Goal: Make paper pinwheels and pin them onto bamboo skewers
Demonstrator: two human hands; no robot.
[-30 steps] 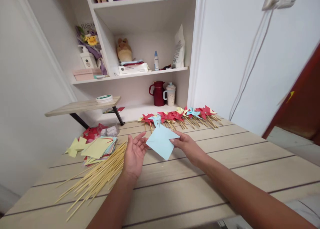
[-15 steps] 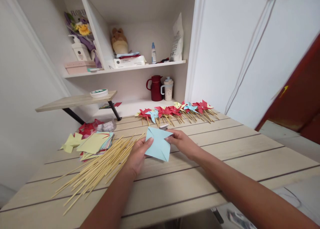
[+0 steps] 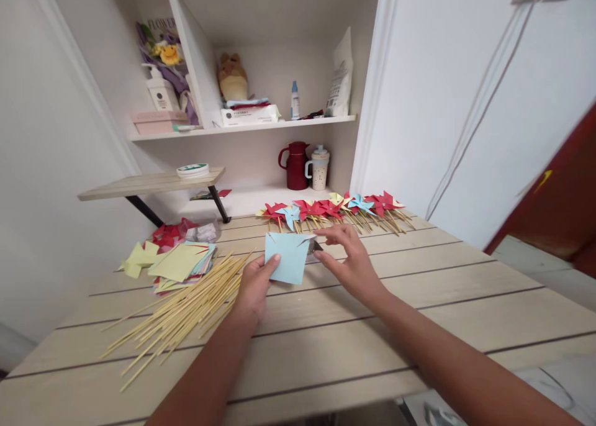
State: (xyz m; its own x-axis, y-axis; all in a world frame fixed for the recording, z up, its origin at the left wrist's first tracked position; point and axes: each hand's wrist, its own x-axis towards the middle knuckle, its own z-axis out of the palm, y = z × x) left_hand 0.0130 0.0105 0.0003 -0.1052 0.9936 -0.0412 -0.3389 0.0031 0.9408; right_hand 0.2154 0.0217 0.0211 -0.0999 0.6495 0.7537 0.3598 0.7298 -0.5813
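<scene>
A light blue square of paper (image 3: 287, 261), slit inward at its corners, is held over the table by my left hand (image 3: 255, 283), thumb on its front face. My right hand (image 3: 347, 258) is beside the paper's right edge, its thumb and index finger apart. The index fingertip lies close to the upper right corner; whether it touches cannot be made out. Behind the paper and between those fingers, a small dark-and-clear object (image 3: 316, 247) is partly hidden on the table.
Bamboo sticks (image 3: 186, 308) lie loose left of my left hand. Further left are stacked coloured paper squares (image 3: 179, 262), a yellow folded paper (image 3: 138, 259) and a clear box (image 3: 202, 230). Finished paper pinwheels (image 3: 330, 208) line the back. A small raised shelf (image 3: 153, 184) stands at left.
The blue paper has turned in my left hand, bringing a slit edge to the top. My right hand has let go of its right side and spread its fingers. The view has shifted slightly.
</scene>
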